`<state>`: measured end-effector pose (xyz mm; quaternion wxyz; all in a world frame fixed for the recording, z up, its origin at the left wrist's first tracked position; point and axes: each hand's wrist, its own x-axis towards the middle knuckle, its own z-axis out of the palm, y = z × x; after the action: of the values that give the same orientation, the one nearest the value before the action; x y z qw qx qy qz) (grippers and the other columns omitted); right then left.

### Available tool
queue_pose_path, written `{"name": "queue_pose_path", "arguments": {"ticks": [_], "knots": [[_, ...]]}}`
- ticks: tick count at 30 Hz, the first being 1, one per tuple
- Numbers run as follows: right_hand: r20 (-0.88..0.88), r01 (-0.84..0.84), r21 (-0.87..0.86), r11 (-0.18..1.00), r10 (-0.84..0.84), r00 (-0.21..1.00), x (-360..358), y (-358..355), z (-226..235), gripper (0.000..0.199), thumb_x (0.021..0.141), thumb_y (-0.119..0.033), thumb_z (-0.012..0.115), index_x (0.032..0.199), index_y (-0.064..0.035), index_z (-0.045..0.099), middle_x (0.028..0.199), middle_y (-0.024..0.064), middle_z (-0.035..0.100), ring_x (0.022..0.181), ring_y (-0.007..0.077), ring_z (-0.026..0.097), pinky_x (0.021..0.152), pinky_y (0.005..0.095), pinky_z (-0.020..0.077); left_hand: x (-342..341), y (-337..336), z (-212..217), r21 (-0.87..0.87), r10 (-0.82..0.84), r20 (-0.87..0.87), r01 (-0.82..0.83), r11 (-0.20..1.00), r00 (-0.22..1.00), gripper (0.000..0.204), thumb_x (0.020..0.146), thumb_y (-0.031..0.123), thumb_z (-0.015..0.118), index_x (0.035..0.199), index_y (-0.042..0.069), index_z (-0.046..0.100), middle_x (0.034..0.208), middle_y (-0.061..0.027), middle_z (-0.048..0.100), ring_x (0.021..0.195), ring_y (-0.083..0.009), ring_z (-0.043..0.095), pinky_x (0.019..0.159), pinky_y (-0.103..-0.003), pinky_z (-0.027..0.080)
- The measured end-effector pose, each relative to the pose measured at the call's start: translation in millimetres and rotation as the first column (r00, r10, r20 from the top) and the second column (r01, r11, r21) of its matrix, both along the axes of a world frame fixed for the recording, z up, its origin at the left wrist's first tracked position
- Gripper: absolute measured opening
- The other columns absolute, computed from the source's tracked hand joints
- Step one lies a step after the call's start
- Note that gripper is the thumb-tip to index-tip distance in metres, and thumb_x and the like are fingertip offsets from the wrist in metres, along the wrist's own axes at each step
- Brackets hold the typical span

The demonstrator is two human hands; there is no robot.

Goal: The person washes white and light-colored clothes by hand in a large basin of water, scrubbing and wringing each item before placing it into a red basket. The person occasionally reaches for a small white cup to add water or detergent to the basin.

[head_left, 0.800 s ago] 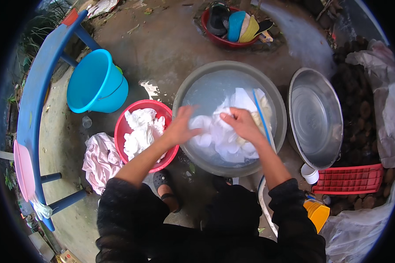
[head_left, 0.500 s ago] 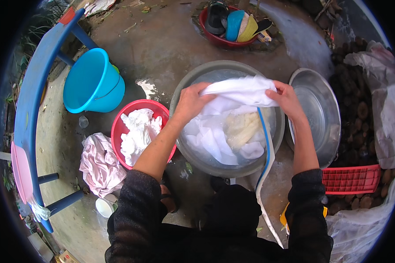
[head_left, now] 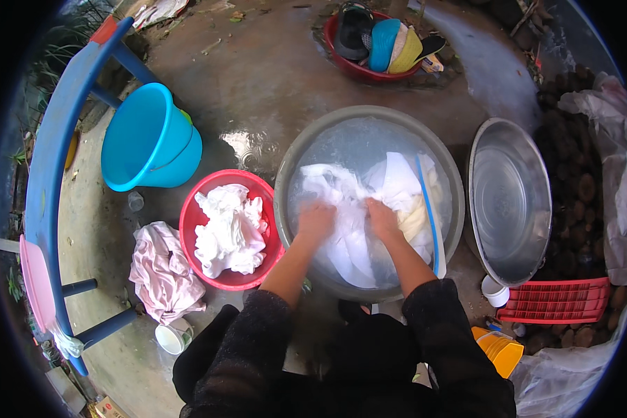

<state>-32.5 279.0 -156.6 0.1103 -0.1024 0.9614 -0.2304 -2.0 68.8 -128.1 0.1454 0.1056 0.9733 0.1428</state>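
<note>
White cloth (head_left: 348, 233) | between left grip (head_left: 316, 220), right grip (head_left: 382, 219) | grey basin (head_left: 369, 111)

Looks like an outdoor laundry spot, maybe a home yard. Got wet ground (head_left: 272, 76) underfoot, greenery (head_left: 66, 49) along the left edge, a grey washtub (head_left: 282, 195) of cloudy water (head_left: 334, 139) with white laundry (head_left: 352, 240) in it, plus a red basin (head_left: 260, 187) of more whites (head_left: 231, 233), a turquoise bucket (head_left: 181, 143) and plastic sheeting (head_left: 613, 181) on the right.
</note>
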Motion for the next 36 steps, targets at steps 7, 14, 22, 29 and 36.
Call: {"name": "queue_pose_path", "arguments": {"ticks": [7,14,22,29,36], "knots": [[0.442,0.244,-0.786,0.568,0.239,0.865,-63.2,-9.1,159.3,0.015,0.077,-0.002,0.069,0.091,-0.0062,0.066,0.085,0.0005,0.066,0.080,0.0094,0.060,0.073,0.0277,0.0489,-49.2,5.4,37.9,0.667,0.404,0.257,-0.463,0.583,0.878,0.041,0.092,0.045,0.053,0.114,0.012,0.062,0.122,-0.0136,0.062,0.115,-0.0289,0.057,0.094,-0.054,0.043],[0.595,0.593,-0.789,0.161,-0.043,0.803,-35.2,17.5,232.0,0.028,0.092,-0.028,0.061,0.113,-0.0103,0.060,0.105,0.0047,0.064,0.102,0.0197,0.061,0.086,0.0322,0.0503,-53.6,51.3,156.0,0.912,0.316,0.410,-0.381,-0.150,0.856,0.035,0.092,0.032,0.060,0.117,0.008,0.059,0.121,-0.0130,0.060,0.110,-0.0288,0.060,0.091,-0.038,0.049],[0.544,0.610,-0.784,-0.116,0.346,0.764,-11.1,6.1,43.9,0.049,0.099,-0.050,0.040,0.128,-0.0119,0.051,0.112,0.0056,0.060,0.107,0.0234,0.058,0.090,0.0377,0.0474,-5.3,104.0,149.7,0.500,0.169,-0.525,0.143,0.854,0.834,0.019,0.087,0.025,0.061,0.095,0.007,0.064,0.087,-0.0122,0.060,0.081,-0.0296,0.063,0.062,-0.042,0.053],[0.710,0.715,-0.699,0.028,0.149,0.688,10.8,-21.8,114.9,0.041,0.103,-0.042,0.034,0.120,-0.0108,0.053,0.108,0.0067,0.060,0.104,0.0200,0.059,0.080,0.0338,0.0522,-27.3,80.3,129.2,0.661,0.357,0.200,-0.395,0.638,0.913,0.038,0.095,0.034,0.046,0.082,0.002,0.062,0.081,-0.0204,0.065,0.079,-0.0393,0.062,0.071,-0.047,0.050],[0.519,0.401,-0.720,0.566,0.057,0.853,16.6,-26.2,124.1,0.041,0.092,-0.019,0.057,0.130,-0.0138,0.041,0.112,0.0078,0.054,0.098,0.0177,0.057,0.077,0.0331,0.0523,-33.1,-71.6,110.3,0.655,0.300,0.291,-0.418,0.629,0.908,0.039,0.096,0.033,0.050,0.111,0.000,0.066,0.101,-0.0147,0.070,0.093,-0.0256,0.066,0.085,-0.036,0.050]]}}
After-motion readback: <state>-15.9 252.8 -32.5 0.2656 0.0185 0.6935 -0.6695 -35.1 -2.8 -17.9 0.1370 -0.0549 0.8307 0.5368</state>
